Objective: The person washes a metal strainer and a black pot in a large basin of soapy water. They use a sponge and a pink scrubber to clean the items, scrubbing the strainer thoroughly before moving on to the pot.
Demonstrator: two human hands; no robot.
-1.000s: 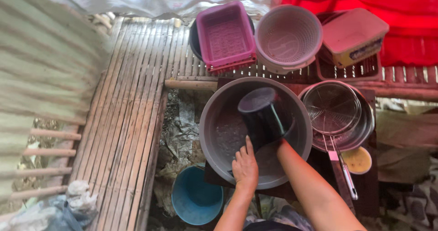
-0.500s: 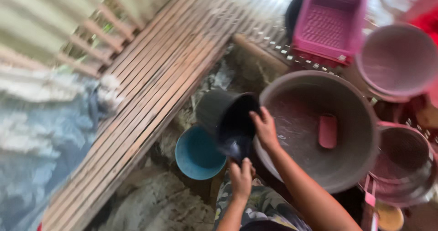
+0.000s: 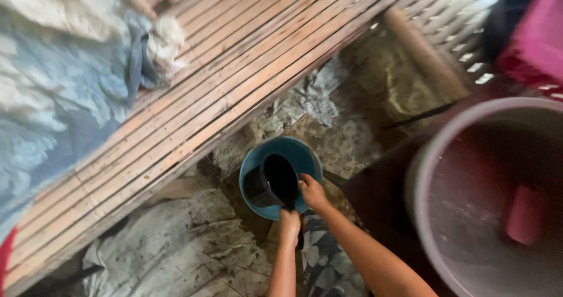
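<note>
Two bare hands lower a black dipper (image 3: 272, 182) into a blue bucket (image 3: 253, 163) that stands on wet, stony ground beside a slatted bamboo floor (image 3: 234, 68). The dipper lies tilted inside the bucket's mouth, its open side turned up toward the camera. The right hand (image 3: 312, 192) grips the dipper's near rim, fingers curled and pressed together over the edge. The left hand (image 3: 289, 225) sits just below it, closed around what appears to be the dipper's handle, though blur leaves the exact fingers unclear.

To the right, a large grey basin (image 3: 463, 156) fills the corner of the frame, with a pink object (image 3: 524, 214) lying inside it. A pink basket (image 3: 536, 45) shows at the upper right edge, and a blue and white cloth (image 3: 64, 80) covers the left end of the bamboo slats.

The step in hand looks like scooping from the bucket. Whether the dipper holds water cannot be told from this view. The next move seems to call for a steady, level lift clear of the bucket's rim, with both hands keeping their hold so nothing spills.
</note>
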